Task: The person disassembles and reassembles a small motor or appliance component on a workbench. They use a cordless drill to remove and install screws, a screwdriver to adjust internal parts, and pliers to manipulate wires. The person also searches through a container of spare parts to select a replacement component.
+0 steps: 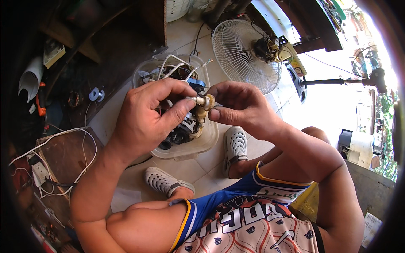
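Over a plastic tub, a small metal shaft with a yellowish, gear-like collar lies between my two hands. My left hand pinches its pale narrow end between thumb and forefinger. At the collar end, the thumb and fingers of my right hand close around it; those fingertips partly hide that end. Below is the translucent tub, filled with loose parts. White twisted cables stick up from its far side, and a blue round part shows behind my hands. Black pieces lie at its near side.
A fan with a wire guard and exposed motor stands at far right. White cords run to an outlet box at left, beside a wooden board. A grey spool and orange-handled tool are also left. My shoes flank the tub.
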A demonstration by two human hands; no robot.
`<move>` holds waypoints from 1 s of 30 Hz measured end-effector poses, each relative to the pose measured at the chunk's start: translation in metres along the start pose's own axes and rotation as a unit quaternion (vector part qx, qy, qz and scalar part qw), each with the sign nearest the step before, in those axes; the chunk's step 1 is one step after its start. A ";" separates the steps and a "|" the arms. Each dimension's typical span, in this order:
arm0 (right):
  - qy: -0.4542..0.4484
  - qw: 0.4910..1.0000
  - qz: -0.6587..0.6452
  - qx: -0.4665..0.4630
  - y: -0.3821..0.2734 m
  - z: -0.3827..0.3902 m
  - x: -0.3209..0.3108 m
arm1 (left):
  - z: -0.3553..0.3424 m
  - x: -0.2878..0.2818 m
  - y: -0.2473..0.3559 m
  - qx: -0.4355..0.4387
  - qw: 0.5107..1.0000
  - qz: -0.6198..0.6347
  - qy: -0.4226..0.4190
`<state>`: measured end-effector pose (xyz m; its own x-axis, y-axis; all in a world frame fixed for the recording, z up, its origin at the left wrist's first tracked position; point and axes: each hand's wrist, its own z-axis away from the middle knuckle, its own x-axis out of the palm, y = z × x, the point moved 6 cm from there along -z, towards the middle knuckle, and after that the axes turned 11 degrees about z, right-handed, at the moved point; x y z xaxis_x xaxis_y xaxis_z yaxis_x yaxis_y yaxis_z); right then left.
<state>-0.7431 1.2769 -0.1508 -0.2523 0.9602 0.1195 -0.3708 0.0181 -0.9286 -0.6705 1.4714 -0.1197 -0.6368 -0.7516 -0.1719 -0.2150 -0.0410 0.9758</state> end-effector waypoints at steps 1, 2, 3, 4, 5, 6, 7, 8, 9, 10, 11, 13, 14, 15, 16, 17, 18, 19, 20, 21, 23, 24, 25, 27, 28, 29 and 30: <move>-0.003 1.000 0.000 -0.001 0.000 0.000 0.001 | 0.000 0.000 0.002 0.009 1.000 -0.004 0.001; -0.007 1.000 0.000 -0.001 -0.001 0.000 0.001 | 0.000 0.000 0.003 0.013 1.000 -0.007 0.003; -0.006 1.000 0.001 0.004 -0.001 0.000 0.002 | 0.000 0.000 0.004 0.021 1.000 -0.008 0.004; -0.004 1.000 0.001 0.010 -0.001 0.001 0.002 | 0.000 0.000 0.004 0.024 1.000 -0.008 0.005; -0.003 1.000 0.002 0.017 0.000 0.001 0.002 | 0.000 0.000 0.003 0.023 1.000 -0.006 0.008; -0.001 1.000 0.011 0.025 0.000 0.002 0.002 | 0.000 0.001 0.004 0.037 0.999 -0.004 0.010; 0.002 0.999 0.020 0.034 0.000 0.003 0.002 | 0.000 0.001 0.004 0.047 0.999 -0.001 0.014; 0.002 0.999 0.029 0.037 -0.001 0.004 0.002 | -0.001 0.002 0.004 0.055 0.998 -0.002 0.018; 0.001 0.999 0.027 0.046 -0.001 0.004 0.002 | 0.000 0.002 0.003 0.052 0.999 0.004 0.014; -0.003 0.998 0.025 0.050 -0.001 0.005 0.002 | 0.000 0.002 0.002 0.045 0.999 0.004 0.009; -0.009 0.998 0.022 0.049 -0.001 0.005 0.002 | 0.000 0.003 0.001 0.043 0.999 0.006 0.007; -0.017 0.999 0.001 0.049 -0.001 0.005 0.003 | 0.000 0.003 0.000 0.040 0.999 0.027 0.001; -0.024 0.999 -0.010 0.043 -0.001 0.006 0.004 | 0.000 0.003 -0.002 0.036 0.999 0.036 0.000; -0.022 0.999 -0.014 0.022 -0.002 0.005 0.004 | 0.001 0.003 -0.002 0.040 0.998 0.041 0.000; -0.021 1.000 -0.019 -0.003 -0.003 0.004 0.005 | 0.001 0.003 -0.003 0.040 0.998 0.044 0.000; -0.020 0.999 -0.025 -0.028 -0.005 0.004 0.006 | 0.002 0.003 -0.004 0.038 0.998 0.043 0.003; -0.003 0.999 -0.014 -0.043 -0.005 0.004 0.005 | 0.003 0.004 -0.005 0.040 0.997 0.058 0.005; 0.014 0.998 -0.003 -0.059 -0.007 0.005 0.004 | 0.004 0.005 -0.006 0.039 0.997 0.069 0.010; 0.029 0.997 0.005 -0.077 -0.009 0.007 0.004 | 0.005 0.006 -0.008 0.037 0.996 0.080 0.016; 0.035 0.995 0.016 -0.090 -0.010 0.008 0.003 | 0.006 0.007 -0.008 0.041 0.994 0.098 0.018; 0.044 0.991 0.032 -0.121 -0.016 0.011 0.003 | 0.009 0.008 -0.009 0.051 0.989 0.134 0.026; 0.046 0.990 0.038 -0.129 -0.018 0.013 0.004 | 0.010 0.008 -0.009 0.049 0.988 0.143 0.027; 0.047 0.988 0.044 -0.138 -0.019 0.014 0.004 | 0.011 0.008 -0.009 0.052 0.987 0.150 0.029; 0.045 0.987 0.057 -0.145 -0.022 0.015 0.005 | 0.012 0.008 -0.008 0.060 0.986 0.152 0.029; 0.043 0.986 0.064 -0.145 -0.022 0.016 0.005 | 0.013 0.008 -0.006 0.065 0.987 0.146 0.027; 0.039 0.986 0.072 -0.145 -0.022 0.016 0.006 | 0.013 0.007 -0.005 0.071 0.987 0.140 0.026; 0.041 0.986 0.069 -0.149 -0.023 0.016 0.006 | 0.013 0.007 -0.004 0.077 0.988 0.133 0.021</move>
<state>-0.7506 1.2779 -0.1229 -0.2053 0.9782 -0.0324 -0.0563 -0.0448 -0.9974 -0.6834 1.4747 -0.1262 -0.6552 -0.7492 0.0968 -0.1557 0.2593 0.9532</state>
